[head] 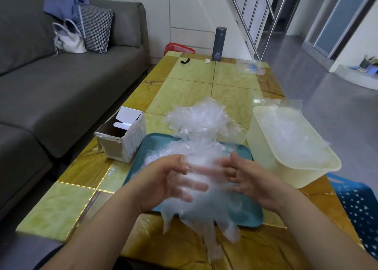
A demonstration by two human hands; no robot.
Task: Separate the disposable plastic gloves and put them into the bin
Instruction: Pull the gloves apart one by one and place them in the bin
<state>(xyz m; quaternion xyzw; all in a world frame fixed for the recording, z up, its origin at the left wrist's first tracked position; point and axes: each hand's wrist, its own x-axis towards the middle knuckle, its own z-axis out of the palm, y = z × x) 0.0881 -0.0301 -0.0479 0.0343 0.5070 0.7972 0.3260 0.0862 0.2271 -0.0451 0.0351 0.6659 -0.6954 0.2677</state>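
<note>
Left hand (pixel 173 179) and right hand (pixel 252 182), grips clamped on gloves (pixel 204 204), hover over the tray (pixel 251 213) near its front edge.

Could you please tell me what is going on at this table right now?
A person is working a bunch of clear plastic gloves apart, holding it with the left hand and right hand above a teal tray. A loose heap of gloves lies across the tray's far edge and the table. The cream bin on the right already holds some gloves.
</note>
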